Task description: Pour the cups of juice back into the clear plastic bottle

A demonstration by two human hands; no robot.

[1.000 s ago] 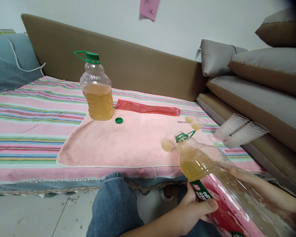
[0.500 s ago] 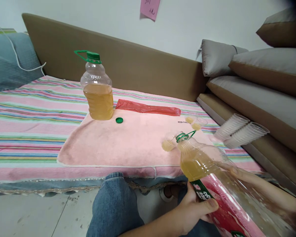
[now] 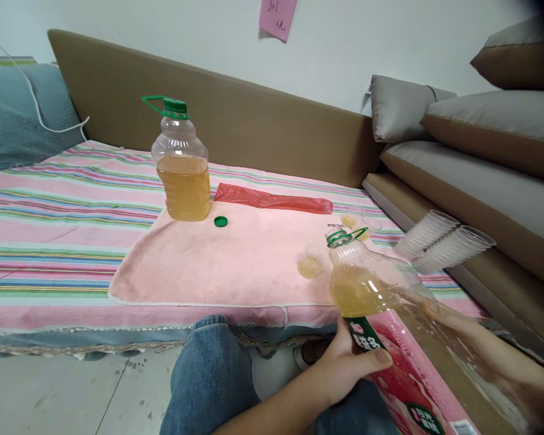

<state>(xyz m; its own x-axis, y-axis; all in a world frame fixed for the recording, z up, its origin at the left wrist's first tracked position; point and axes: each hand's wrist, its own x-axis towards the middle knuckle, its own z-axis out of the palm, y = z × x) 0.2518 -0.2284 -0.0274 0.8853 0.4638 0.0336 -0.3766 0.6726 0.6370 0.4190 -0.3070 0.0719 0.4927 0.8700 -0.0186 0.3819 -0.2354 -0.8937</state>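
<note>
A large clear juice bottle point(image 3: 412, 368) with a pink and green label leans to the left, partly filled with pale yellow drink; its mouth is uncapped. My left hand point(image 3: 349, 362) is closed around its lower side, thumb over the label. On the right side, my right hand point(image 3: 439, 320) grips the same bottle, partly seen through the plastic. Just left of the bottle's neck, a clear plastic cup point(image 3: 308, 266) holds some yellow drink. Behind the neck, another cup point(image 3: 349, 221) with drink is partly hidden. A green bottle cap point(image 3: 220, 222) lies on the pink cloth point(image 3: 199, 260).
A second capped bottle point(image 3: 184, 181) of yellow drink stands upright at the left. Behind the cloth lies a red plastic bag point(image 3: 272, 199). Two stacks of clear cups point(image 3: 453, 248) lie at the right, beside piled cushions point(image 3: 480, 163). A brown headboard point(image 3: 217, 103) runs along the back.
The bottle's mouth has risen slightly and moved a little away from the near cup, the bottle less tilted. Both hands keep their hold. The view has shifted slightly.
</note>
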